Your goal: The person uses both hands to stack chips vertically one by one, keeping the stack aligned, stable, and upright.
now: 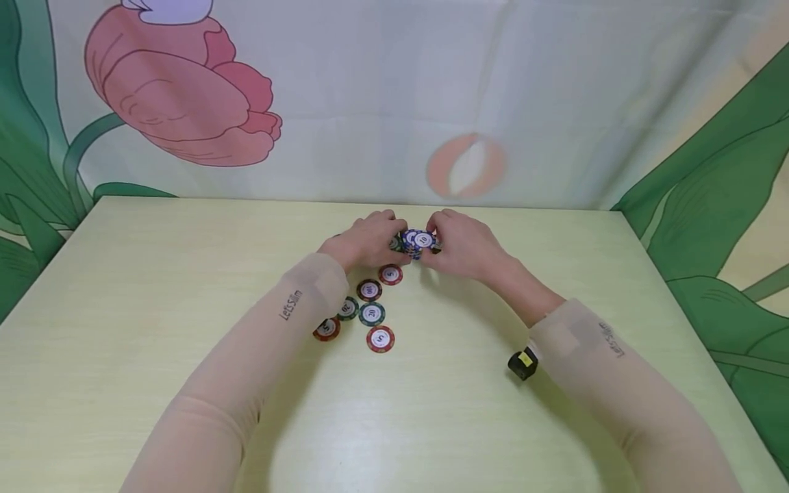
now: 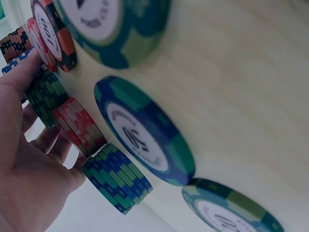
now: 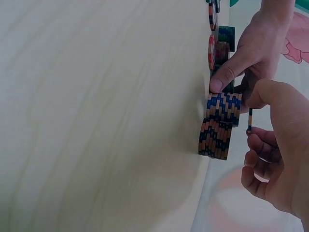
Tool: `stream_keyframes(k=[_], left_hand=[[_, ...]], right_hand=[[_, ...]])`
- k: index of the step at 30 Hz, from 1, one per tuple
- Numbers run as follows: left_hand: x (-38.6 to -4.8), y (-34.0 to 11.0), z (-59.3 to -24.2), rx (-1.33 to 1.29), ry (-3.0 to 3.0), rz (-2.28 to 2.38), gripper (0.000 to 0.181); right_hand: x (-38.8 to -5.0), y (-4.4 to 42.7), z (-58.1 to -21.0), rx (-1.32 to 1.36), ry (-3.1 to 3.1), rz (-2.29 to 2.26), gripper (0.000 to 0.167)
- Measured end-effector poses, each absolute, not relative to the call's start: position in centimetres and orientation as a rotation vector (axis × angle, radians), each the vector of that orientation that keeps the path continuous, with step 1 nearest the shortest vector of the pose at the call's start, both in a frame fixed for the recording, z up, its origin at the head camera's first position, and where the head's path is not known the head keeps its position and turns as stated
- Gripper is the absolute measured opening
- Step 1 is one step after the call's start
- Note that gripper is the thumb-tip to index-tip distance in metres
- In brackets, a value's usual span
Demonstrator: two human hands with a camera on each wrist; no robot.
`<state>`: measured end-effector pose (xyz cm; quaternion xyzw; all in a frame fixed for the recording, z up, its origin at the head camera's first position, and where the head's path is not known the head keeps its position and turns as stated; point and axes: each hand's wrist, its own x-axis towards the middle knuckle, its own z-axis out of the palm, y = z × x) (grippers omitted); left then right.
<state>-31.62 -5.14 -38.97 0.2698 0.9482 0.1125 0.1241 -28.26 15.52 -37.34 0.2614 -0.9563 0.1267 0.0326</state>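
Note:
Toward the back of the table stands a row of poker chip stacks. My left hand [image 1: 370, 239] curls about this row, thumb in front and fingers behind, beside the blue stack [image 3: 223, 108] and the dark green stack [image 2: 48, 99]. Just above the blue stack, my right hand [image 1: 466, 246] pinches a single poker chip [image 3: 250, 121] between thumb and fingertip. A stack with black and orange edges [image 3: 216, 139] adjoins the blue one. Farther left are a red stack [image 2: 81, 126] and a blue-green stack [image 2: 118, 179], partly hidden from the head view by my left hand.
Loose chips lie flat nearer me: red ones [image 1: 380, 339], green ones [image 1: 372, 313] and a black one [image 1: 370, 290]. My left sleeve overlaps some of them. A small black device [image 1: 522, 363] sits at my right wrist. A printed curtain [image 1: 370, 103] hangs behind the table.

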Motion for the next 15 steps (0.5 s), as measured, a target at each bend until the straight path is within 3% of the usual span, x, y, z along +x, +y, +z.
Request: stream_keyframes(k=[15], left_hand=[[-31.7,-5.3,-39.3,0.806,2.786,0.318,0.057]], right_hand=[[-29.2,14.2,-38.0,0.767,-3.003,0.412,0.039]])
